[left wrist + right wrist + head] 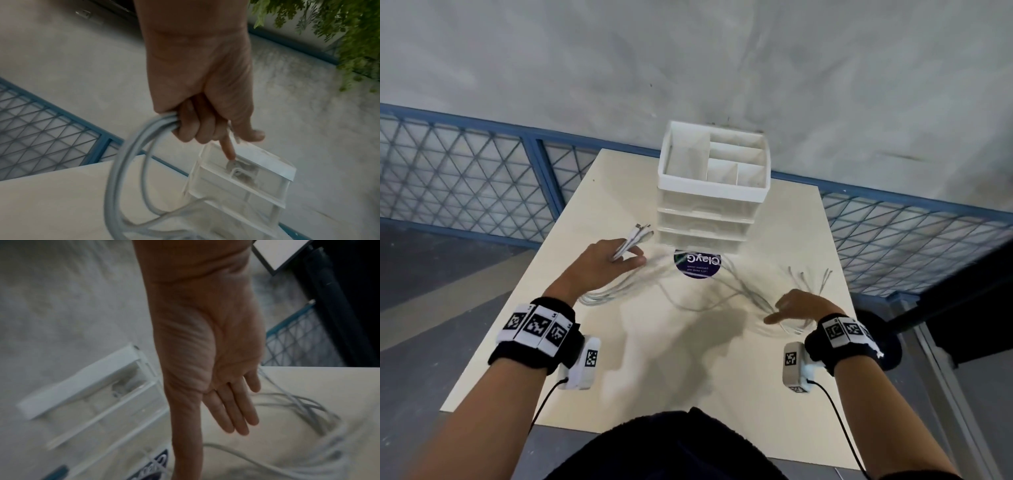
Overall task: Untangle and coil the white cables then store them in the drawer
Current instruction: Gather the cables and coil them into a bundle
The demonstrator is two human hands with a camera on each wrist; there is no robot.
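Observation:
Several white cables (702, 294) sprawl tangled over the pale table (661, 359) in front of a small white drawer unit (709, 219), whose three drawers are closed. My left hand (602, 263) grips a bundle of the cables (631, 240), their plug ends sticking out toward the unit. In the left wrist view the curled fingers (191, 128) hold looped cable strands (127, 155). My right hand (801, 305) hovers flat over the loose cables at the right; in the right wrist view its fingers (236, 412) are straight and hold nothing, with cables (298, 404) lying beyond.
A round dark sticker (697, 265) lies on the table by the drawer unit's base. The unit's top is an open divided tray (714, 161). Blue mesh fencing (465, 185) runs behind the table. A dark stand (887, 342) is at the right edge.

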